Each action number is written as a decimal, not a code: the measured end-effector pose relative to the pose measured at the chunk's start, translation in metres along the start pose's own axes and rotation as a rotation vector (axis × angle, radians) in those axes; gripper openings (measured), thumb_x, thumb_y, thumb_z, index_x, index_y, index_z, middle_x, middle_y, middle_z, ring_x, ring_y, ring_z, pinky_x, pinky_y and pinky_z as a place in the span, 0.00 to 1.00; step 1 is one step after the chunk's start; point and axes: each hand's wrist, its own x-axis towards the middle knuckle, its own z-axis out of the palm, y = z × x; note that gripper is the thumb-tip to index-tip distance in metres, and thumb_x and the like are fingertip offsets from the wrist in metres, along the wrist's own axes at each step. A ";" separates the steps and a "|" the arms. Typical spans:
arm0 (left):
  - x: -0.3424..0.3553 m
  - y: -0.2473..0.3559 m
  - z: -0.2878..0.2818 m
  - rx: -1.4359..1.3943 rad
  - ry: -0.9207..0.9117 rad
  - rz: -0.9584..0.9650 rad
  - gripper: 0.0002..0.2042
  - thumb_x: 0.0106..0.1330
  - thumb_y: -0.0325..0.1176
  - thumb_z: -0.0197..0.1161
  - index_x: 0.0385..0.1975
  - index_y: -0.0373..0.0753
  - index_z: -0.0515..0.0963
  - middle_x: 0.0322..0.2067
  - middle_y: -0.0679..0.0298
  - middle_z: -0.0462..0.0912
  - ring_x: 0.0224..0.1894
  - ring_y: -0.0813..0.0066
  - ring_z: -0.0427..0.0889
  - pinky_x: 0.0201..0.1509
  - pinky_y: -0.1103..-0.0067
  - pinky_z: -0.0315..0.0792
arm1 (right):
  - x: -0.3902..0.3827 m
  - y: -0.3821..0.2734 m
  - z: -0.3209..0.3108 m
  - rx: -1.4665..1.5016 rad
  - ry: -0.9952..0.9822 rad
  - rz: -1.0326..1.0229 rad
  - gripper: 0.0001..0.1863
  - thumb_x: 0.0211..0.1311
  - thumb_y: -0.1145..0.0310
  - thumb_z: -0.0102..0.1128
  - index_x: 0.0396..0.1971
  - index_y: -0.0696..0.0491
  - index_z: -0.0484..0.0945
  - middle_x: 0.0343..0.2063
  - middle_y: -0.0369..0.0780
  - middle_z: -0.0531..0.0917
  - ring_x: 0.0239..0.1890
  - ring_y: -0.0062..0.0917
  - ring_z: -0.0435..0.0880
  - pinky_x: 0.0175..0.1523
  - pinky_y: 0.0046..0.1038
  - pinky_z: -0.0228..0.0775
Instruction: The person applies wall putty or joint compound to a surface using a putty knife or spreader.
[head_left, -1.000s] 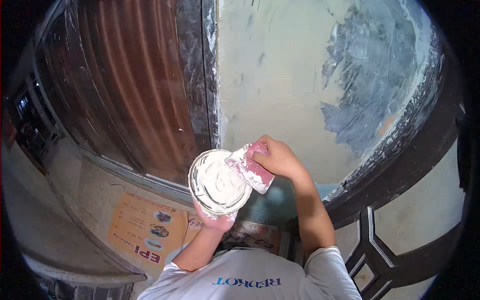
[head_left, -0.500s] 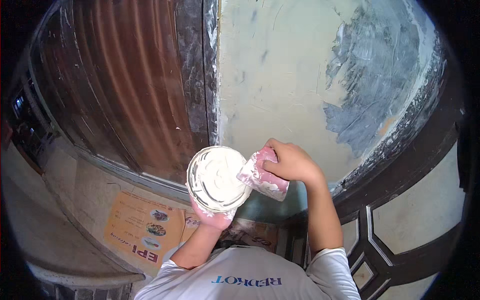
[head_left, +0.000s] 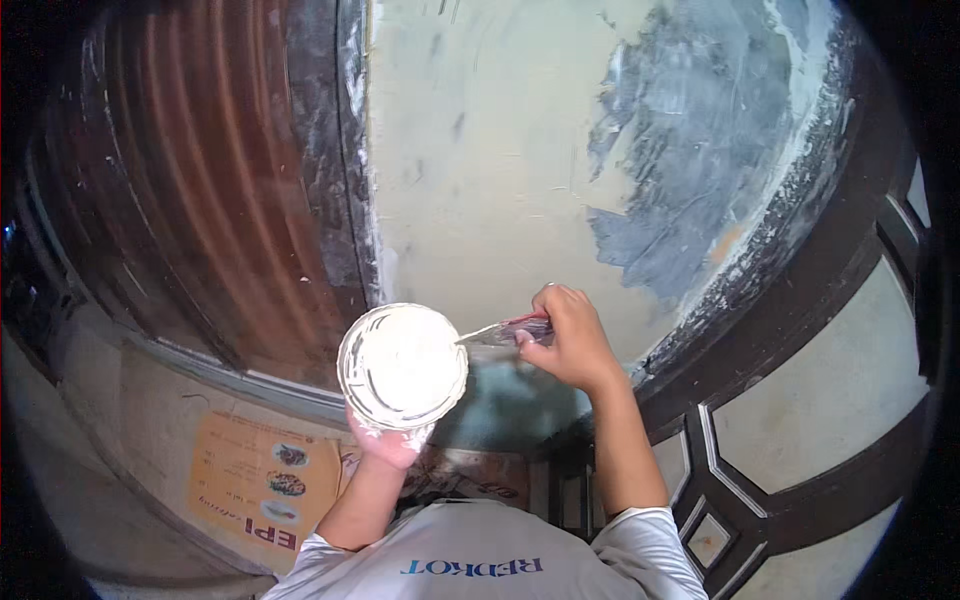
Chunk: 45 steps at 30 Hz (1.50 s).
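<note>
Patched wall [head_left: 500, 150], left hand [head_left: 385, 445] under putty-filled round pan [head_left: 402, 365], right hand [head_left: 570, 340] gripping scraper [head_left: 500, 332]

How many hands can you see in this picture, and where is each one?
2. The left hand is under the round putty-covered plate, holding it up. The right hand is just right of the plate, gripping a putty knife whose blade meets the plate's rim.

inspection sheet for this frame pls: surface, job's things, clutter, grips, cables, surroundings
Surface: pale wall, coated; grey bare patch upper right.
Job's things: round plate of white putty; putty knife, blade tip at the plate's rim.
Clutter: orange poster lower left.
Grips: left hand holds the plate from beneath; right hand closed on the knife handle.
Cables: nothing seen.
Surroundings: brown ribbed shutter left; dark lattice frame right.
</note>
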 end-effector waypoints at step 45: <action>0.006 -0.008 0.033 -0.004 0.077 -0.134 0.33 0.69 0.58 0.44 0.69 0.44 0.62 0.69 0.55 0.61 0.70 0.49 0.61 0.70 0.48 0.56 | 0.098 0.029 -0.179 -0.649 0.084 -0.205 0.16 0.49 0.59 0.65 0.34 0.50 0.74 0.30 0.39 0.82 0.39 0.35 0.81 0.51 0.38 0.60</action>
